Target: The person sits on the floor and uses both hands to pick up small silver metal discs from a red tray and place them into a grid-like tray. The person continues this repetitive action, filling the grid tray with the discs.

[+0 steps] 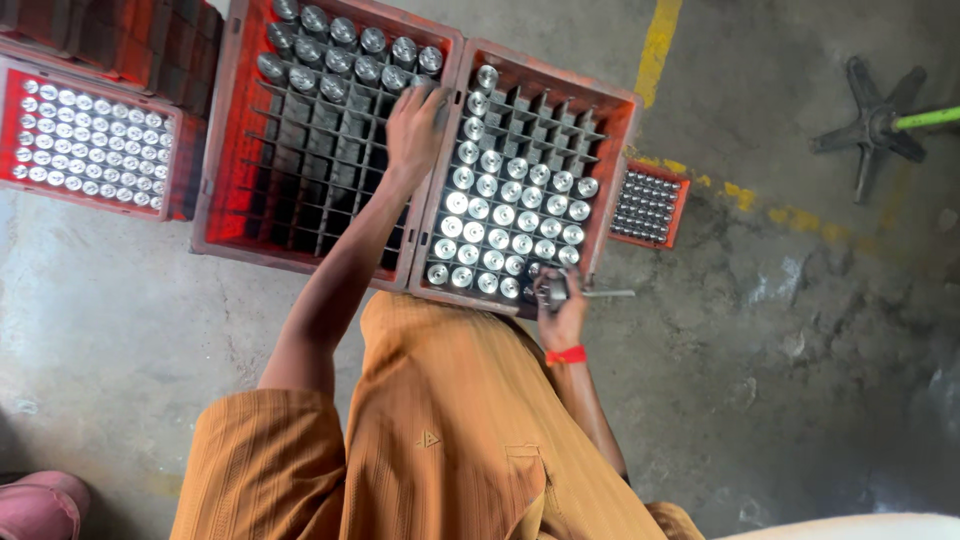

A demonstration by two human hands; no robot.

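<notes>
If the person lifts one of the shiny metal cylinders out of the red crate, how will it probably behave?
The cylinder looks like solid polished metal, so probably stiff and heavy for its size. Its smooth surface may be slippery. Being round, it would likely roll if laid sideways; the crate dividers keep it upright.

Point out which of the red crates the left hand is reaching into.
The big left-hand crate, mostly empty cells with metal cylinders only along its far rows. The left hand rests there; its neighbour is much fuller.
</notes>
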